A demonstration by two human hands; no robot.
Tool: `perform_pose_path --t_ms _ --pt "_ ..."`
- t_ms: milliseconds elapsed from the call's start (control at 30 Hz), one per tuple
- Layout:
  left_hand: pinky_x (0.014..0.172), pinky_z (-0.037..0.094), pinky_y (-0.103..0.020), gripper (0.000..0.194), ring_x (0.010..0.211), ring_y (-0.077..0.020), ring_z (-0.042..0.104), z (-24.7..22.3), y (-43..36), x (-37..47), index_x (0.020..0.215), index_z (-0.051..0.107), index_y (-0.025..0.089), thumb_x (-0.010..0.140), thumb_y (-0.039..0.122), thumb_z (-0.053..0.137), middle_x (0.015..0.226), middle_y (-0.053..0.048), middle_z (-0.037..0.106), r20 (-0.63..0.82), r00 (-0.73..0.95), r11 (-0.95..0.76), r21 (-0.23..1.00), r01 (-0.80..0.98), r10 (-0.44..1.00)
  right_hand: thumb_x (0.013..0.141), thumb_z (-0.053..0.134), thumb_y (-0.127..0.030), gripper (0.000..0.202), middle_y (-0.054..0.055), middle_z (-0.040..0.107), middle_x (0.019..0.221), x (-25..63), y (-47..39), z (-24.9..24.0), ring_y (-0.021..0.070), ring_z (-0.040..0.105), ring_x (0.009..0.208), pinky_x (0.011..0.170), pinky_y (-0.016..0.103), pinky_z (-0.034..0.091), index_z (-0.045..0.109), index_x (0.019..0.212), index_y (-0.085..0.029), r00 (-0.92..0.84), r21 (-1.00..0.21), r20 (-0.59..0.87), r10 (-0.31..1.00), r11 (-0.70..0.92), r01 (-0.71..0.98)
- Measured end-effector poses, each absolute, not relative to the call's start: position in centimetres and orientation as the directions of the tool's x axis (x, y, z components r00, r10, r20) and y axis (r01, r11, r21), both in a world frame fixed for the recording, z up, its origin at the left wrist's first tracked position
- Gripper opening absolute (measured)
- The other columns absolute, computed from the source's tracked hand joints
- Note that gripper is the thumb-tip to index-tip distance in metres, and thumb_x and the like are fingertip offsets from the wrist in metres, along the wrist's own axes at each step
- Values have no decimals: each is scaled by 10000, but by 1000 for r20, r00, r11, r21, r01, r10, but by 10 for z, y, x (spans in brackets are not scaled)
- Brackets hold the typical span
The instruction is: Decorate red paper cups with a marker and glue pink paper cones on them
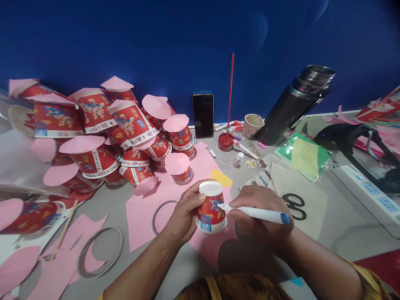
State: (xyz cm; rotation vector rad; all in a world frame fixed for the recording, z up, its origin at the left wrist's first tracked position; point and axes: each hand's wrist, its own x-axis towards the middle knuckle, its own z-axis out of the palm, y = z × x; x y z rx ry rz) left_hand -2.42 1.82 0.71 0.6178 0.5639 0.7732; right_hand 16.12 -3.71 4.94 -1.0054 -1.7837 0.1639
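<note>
My left hand is closed round the left side of a red paper cup, which stands upside down with its white base on top. Blue marks show on the cup's side and near its lower rim. In my right hand is a white marker with a blue end, its tip touching or almost touching the cup's side. Pink paper lies beneath the cup. Just beyond the cup is a yellow paper scrap. A small red cup with a pink paper disc on top stands behind it.
Several red cups with pink paper tops are piled at the left. Grey rings lie in front. A phone, a red tub with a stick and a black flask stand along the blue wall. Scissors and a power strip are at right.
</note>
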Motion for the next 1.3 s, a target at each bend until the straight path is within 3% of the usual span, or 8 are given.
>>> perform_pose_path --t_ms 333,533,700,933,1133,1233,1300 --pt "940 575 -423 488 1017 -330 764 7 19 -27 1167 776 138 739 357 860 1004 -112 824 -274 569 573 683 -453 776 1011 643 -237 154 18 750 663 162 -38 52 155 702 563 573 268 534 713 880 -198 -80 -542 734 675 652 531" --pt "890 604 -431 426 912 -311 785 1 18 -30 1154 775 133 783 336 820 917 -103 822 -318 554 613 610 -502 770 1002 615 -200 115 31 797 787 170 -45 50 206 768 691 640 307 581 725 996 -233 12 -520 720 694 527 672" --pt "1023 569 -548 537 1054 -375 773 2 21 -34 1220 742 123 753 358 865 991 -128 825 -370 556 665 496 -559 744 972 595 -121 174 13 798 805 169 -42 47 189 777 722 691 282 600 718 1011 -238 15 -509 706 708 492 706" --pt "1156 490 -546 715 1259 -366 707 18 21 -37 1459 624 176 804 333 864 1137 -127 823 -290 548 618 428 -659 785 912 612 -90 286 48 778 920 167 -33 49 188 774 821 725 273 605 662 1170 -204 -84 -515 711 698 599 613" --pt "1117 518 -397 525 1206 -290 719 30 11 -28 1284 730 198 789 281 881 1235 -113 792 -230 515 551 519 -653 826 934 629 -119 234 51 789 944 172 -29 39 197 775 812 736 278 625 666 1136 -230 40 -542 734 678 550 636" --pt "989 567 -338 519 1036 -245 746 34 3 -29 1206 744 199 730 287 931 1142 -83 796 -205 516 508 654 -560 832 938 654 -157 190 44 798 951 176 -26 36 196 774 814 733 278 619 699 1106 -232 206 -642 695 688 466 609" --pt "929 577 -325 584 956 -224 742 35 1 -33 1218 731 217 692 327 962 1113 -67 786 -192 545 490 729 -478 817 940 663 -197 138 52 798 953 179 -23 35 194 766 802 701 275 609 726 1062 -216 282 -751 615 736 437 495"
